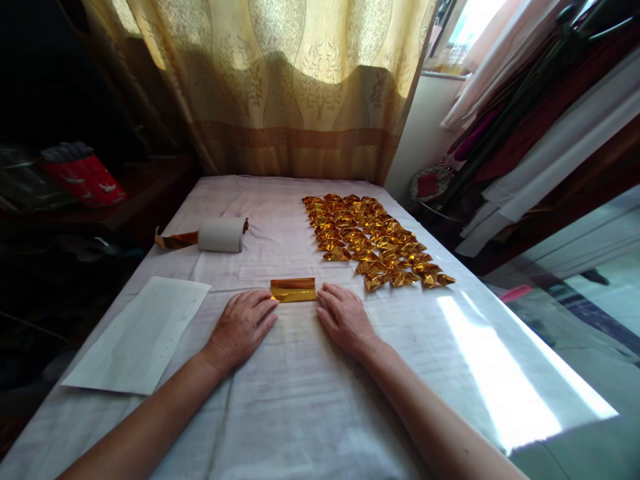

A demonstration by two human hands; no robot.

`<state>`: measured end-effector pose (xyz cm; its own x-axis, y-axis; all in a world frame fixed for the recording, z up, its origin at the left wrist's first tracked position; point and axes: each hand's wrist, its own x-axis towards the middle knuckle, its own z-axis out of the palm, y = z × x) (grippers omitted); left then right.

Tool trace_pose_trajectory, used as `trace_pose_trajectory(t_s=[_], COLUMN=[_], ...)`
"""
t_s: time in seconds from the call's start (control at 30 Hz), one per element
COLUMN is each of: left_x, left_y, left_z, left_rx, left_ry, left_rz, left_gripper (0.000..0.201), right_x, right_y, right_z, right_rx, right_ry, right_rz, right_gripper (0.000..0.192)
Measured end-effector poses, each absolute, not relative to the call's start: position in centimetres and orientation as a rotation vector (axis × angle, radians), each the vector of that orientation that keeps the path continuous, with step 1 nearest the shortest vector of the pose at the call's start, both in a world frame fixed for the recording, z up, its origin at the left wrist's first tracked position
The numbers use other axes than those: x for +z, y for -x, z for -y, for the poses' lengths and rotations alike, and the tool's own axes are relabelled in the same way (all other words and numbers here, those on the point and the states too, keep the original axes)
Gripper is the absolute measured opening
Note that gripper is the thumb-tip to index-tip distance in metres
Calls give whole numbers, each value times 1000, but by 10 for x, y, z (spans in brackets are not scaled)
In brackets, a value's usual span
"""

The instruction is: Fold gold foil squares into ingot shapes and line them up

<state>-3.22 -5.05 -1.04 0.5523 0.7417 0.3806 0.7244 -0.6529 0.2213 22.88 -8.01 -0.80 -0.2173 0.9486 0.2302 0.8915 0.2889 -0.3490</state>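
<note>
On the counter (pixel 285 400), left hand (pixel 243 323) and right hand (pixel 347 317), grip loosely parted, flank the gold foil strip (pixel 294 293); even pressure should keep it square!

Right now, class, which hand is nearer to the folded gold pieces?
Right. The right hand is just short of the folded gold pieces; the left hand is farther away, at the gold sheet's left end.

This looked like a room in a home: a tree-patterned curtain (pixel 320 87) hung behind the cloth-covered worktop (pixel 290 393), clothes (pixel 530 160) hung near a window (pixel 470 37), and floor tiles (pixel 590 453) showed.
</note>
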Motion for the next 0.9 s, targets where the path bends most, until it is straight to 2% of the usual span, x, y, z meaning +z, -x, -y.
trace_pose_trajectory(t_s=[0.3,0.47,0.63,0.7,0.83,0.9], left_x=[-4,-16,-21,-21,-20,-17], left_y=[26,25,28,29,29,29], left_z=[21,15,16,17,18,20], left_rx=[697,759,799,838,928,981], left_ry=[-2564,-2531,-2534,-2516,-2505,-2493], left_rz=[-1494,-1682,-1571,-1550,-1470,-1400], left_gripper=[13,25,22,28,56,56], right_x=[-17,-19,-21,-21,-16,-11], right_y=[-225,-225,-226,-226,-226,-226], right_z=[55,52,52,53,56,58], right_rx=[255,339,377,386,424,479], right_ry=[1606,1581,1524,1491,1423,1370], right_rz=[1960,1850,1796,1770,1704,1669], right_gripper=[27,20,9,7,2,4])
